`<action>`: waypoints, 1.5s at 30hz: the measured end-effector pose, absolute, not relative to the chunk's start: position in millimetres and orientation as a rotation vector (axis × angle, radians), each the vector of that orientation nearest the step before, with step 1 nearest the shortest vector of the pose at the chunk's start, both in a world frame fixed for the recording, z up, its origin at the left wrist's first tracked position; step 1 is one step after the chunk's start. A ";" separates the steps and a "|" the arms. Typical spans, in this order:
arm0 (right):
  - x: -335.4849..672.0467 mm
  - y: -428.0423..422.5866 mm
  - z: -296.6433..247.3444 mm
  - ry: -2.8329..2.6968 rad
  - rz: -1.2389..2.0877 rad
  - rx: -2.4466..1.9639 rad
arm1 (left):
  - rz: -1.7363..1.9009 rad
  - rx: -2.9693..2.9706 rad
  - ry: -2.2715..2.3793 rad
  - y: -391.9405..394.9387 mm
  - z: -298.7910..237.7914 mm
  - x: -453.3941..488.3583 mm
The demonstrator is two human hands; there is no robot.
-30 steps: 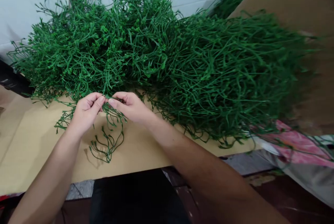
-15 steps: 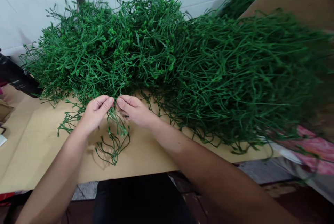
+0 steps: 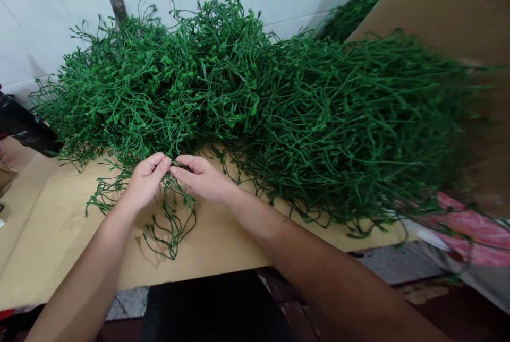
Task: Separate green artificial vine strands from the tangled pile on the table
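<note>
- Long tangled heap of thin, green, plastic-looking stems [image 3: 319, 119]: I see it stretched across the view, on the far side of both hands.
- Flat tan cardboard-like sheet [image 3: 43, 257]: lies beneath the heap's near edge.
- Slanted brown cardboard panel [image 3: 434, 13]: at the heap's right end.
- Black cylindrical object [image 3: 26, 127]: tilted, beside the heap's left end.
- Small branched green sprig [image 3: 172, 221]: below the fingertips, over the sheet; contact with it I cannot tell.
- Left hand [image 3: 147, 180]: thumb and forefinger pressed together on the sprig's top.
- Right hand [image 3: 203, 177]: just beside it, thumb and forefinger nearly meeting; whether they grip the sprig, I cannot tell.
</note>
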State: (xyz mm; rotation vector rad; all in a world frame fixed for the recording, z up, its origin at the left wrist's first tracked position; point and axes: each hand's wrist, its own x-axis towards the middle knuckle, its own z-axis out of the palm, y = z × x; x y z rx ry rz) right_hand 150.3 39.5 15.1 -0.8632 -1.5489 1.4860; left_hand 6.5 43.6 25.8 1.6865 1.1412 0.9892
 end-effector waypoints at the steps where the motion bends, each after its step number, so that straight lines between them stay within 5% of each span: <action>1: 149.5 39.8 14.8 -1.564 1.444 -0.912 | 0.984 1.694 1.145 43.8 25.7 6.4; 6: 150.1 39.6 15.1 -1.643 1.287 -1.039 | 0.935 1.717 1.162 43.9 27.1 6.2; 25: 147.1 29.1 27.5 -0.926 1.971 -0.489 | 1.043 1.117 0.735 21.1 36.5 11.8; 34: 144.7 32.2 27.0 -1.011 1.958 -0.565 | 1.169 1.133 0.902 28.8 34.5 12.2; 45: 129.6 30.8 19.1 -1.254 1.558 -0.853 | 1.287 1.137 1.170 34.9 34.0 9.9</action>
